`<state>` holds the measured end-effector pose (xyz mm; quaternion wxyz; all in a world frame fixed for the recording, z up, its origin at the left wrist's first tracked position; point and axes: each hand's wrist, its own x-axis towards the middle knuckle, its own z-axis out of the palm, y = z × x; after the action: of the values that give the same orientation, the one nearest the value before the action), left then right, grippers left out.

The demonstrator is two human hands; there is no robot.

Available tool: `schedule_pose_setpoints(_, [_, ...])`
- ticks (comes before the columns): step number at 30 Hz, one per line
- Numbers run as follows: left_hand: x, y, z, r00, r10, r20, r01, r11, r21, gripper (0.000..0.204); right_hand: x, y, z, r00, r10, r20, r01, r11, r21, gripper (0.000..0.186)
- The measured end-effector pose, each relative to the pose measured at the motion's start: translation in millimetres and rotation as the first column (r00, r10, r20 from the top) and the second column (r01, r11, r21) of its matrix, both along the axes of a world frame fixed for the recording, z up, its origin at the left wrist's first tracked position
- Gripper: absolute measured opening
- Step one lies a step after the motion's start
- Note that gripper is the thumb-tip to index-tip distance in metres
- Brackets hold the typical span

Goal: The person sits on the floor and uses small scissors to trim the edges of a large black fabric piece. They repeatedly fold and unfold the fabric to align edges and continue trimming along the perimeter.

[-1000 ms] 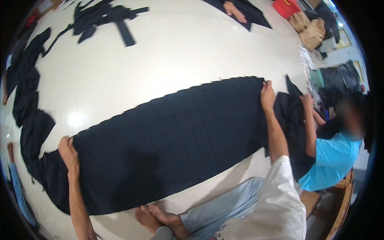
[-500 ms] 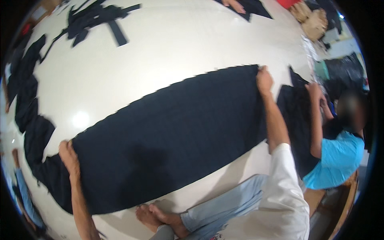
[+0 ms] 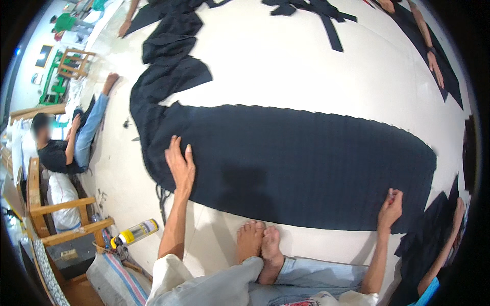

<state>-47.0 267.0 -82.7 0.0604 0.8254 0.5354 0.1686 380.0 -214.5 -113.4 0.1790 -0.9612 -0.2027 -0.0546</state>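
Two bare hands are at a long dark cloth [image 3: 306,158] laid out on the pale floor [image 3: 286,66], straight in front of the seated person. Its long axis runs from left to right, across the body, and its outline looks bowed in this wide view. The far edge is stepped like small teeth; the near edge passes just beyond the bare feet [image 3: 252,237].

The left hand [image 3: 180,166] lies palm down towards the left end, its fingers apart and clamped on nothing. Around it the flat part gives way to a rumpled run of dark fabric [image 3: 168,81] that trails away up the left side.

The right hand [image 3: 391,209] is over the right-end part, close to the near edge, its fingers drawn together. Whether they pinch a bit of fabric or some small thing, I cannot tell.

Most of the flat cloth lies between the hands, and its far edge is beyond both; the left hand is the nearer to that edge. The right end extends a little past the right hand.

Beyond lie dark strips [image 3: 332,33]. A yellow spray can [image 3: 139,232] lies beside a striped sack [image 3: 115,278] at lower left, and a co-worker's forearm [image 3: 443,255] reaches over more dark fabric at lower right.
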Motion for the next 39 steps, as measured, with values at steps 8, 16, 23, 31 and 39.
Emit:
schedule_pose_setpoints(8, [44,25,33,0.953,-0.304,0.02,0.297,0.942,0.158,0.042,153,-92,-8,0.996,-0.04,0.081,0.055,0.981,-0.184,0.024])
schedule_pose_setpoints(16, [41,82,10,0.906,-0.375,-0.196,0.386,0.922,0.022,0.04,31,18,-6,0.995,-0.048,0.09,0.047,0.999,0.008,0.028])
schedule_pose_setpoints(23, [-45,62,75,0.944,-0.212,0.253,0.196,0.977,0.088,0.018,92,-29,-17,0.987,-0.068,0.148,0.092,0.983,-0.161,0.024])
schedule_pose_setpoints(31, [-37,-75,118,0.542,-0.717,0.439,0.832,0.384,-0.401,0.022,35,90,35,0.976,0.183,0.117,-0.199,0.971,0.137,0.025])
schedule_pose_setpoints(39, [-38,-61,125,0.769,-0.567,0.294,0.597,0.475,-0.647,0.063,-155,300,56,0.554,0.825,-0.117,-0.803,0.566,0.187,0.045])
